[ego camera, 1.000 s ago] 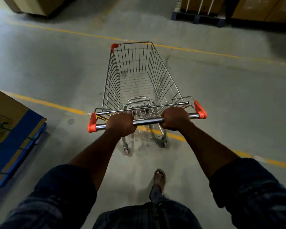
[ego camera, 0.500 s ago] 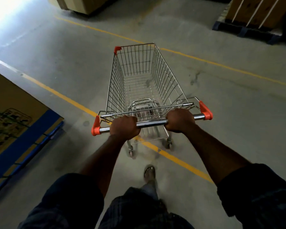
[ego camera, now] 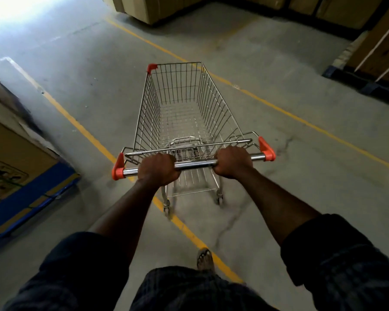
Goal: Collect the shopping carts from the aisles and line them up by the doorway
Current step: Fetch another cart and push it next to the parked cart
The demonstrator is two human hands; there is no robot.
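Swinging left, judging by the last second of frames. Left to right:

Glare, top-left: absent a second ago, a corner patch half a second ago, now floods that corner. Probably daylight from the way out, but no opening itself shows.

Cardboard box on its blue pallet: larger and closer along the left edge than before, top edge blurred. It's near the cart, not touching it.

Near yellow line: ran almost crosswise under the handle a second ago. It now runs diagonally away up-left, passing under the rear wheels. Heading has clearly rotated.

Left hand: clenched around the handle bar, just inboard of the left orange cap. Same grip as before.

Shopping cart: empty wire basket, on the floor straight ahead of the person, between the two lines. Rear wheels are blurred, so I'd say it's rolling.

Right hand: wrapped around the bar too, near the right orange cap. Grip unchanged.

Far yellow line: rotated likewise, now exits at the right edge.

Strapped boxes: slid from the top of the view out to the right edge.

Read: one cart mid-transit, with the turn nearly aligned to the lane. No other carts or parked row in view, so the line-up hasn't started. The next move calls for straightening the push and clearing the left pallet corner.
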